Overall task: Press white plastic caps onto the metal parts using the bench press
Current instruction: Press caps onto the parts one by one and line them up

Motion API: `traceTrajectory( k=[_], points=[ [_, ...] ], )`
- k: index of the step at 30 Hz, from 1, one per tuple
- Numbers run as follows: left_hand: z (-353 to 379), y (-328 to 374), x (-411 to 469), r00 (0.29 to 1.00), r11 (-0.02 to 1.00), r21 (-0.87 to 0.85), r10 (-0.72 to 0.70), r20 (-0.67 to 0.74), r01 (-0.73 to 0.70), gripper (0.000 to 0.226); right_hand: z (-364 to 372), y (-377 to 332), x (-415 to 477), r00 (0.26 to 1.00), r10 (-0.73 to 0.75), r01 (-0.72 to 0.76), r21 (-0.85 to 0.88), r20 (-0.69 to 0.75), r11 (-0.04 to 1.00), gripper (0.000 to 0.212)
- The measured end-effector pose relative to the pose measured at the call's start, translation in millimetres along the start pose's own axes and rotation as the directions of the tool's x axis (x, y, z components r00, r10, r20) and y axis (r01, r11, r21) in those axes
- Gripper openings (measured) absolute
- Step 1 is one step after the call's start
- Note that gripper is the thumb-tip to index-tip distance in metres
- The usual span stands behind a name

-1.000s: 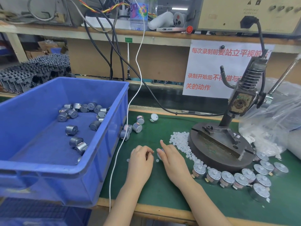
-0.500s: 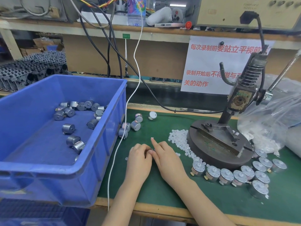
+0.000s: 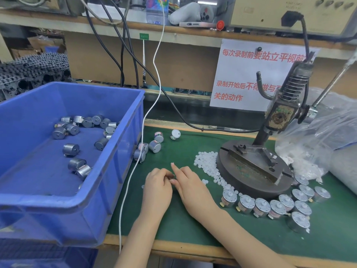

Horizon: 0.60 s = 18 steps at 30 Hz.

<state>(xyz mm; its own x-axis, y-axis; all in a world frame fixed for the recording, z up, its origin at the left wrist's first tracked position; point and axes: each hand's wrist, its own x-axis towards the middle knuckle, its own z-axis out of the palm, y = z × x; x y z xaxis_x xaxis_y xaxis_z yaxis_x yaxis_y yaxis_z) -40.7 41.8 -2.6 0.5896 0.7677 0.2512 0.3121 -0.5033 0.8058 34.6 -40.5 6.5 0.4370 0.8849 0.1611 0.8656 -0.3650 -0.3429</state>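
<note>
1. Two hands meet on the mat (image 3: 173, 219): your left hand (image 3: 158, 188) curls round a small grey piece (image 3: 172, 176), mostly hidden; your right hand (image 3: 191, 190) touches it, grip unclear.
2. Right of them, motors (image 3: 262, 206) with white tops line the near edge of the press (image 3: 251, 171).
3. Loose caps (image 3: 205, 161) lie against its left side.
4. More of them sit in the blue bin (image 3: 108, 91), far left.

Small loose white plastic caps (image 3: 206, 161) heaped just right of the fingers (image 3: 176, 168). Silver cylindrical metal parts (image 3: 261, 207) stand on end in a row farther right. Dark iron bench press (image 3: 255, 171) stands behind them.
</note>
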Motion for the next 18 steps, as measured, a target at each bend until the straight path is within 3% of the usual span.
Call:
traceTrajectory(
  k=[10, 15, 18],
  points=[
    [-1, -1, -2, 0.999, 0.999, -0.023, 0.03, 0.02, -0.03, 0.028, 6, 4, 1, 1.0, -0.026, 0.027, -0.088, 0.012, 0.996, 0.05],
    [0, -2, -3, 0.998, 0.998, 0.001, 0.055, 0.035, -0.055, 0.027, 5, 9, -3, 0.996, -0.041, 0.047, 0.073, -0.075, 0.996, 0.041],
    [-1, -1, -6, 0.987, 0.991, -0.036, 0.133, 0.093, -0.13, 0.026, 1, 11, -5, 0.981, 0.045, 0.019, 0.325, -0.19, 0.945, 0.033]
  ],
)
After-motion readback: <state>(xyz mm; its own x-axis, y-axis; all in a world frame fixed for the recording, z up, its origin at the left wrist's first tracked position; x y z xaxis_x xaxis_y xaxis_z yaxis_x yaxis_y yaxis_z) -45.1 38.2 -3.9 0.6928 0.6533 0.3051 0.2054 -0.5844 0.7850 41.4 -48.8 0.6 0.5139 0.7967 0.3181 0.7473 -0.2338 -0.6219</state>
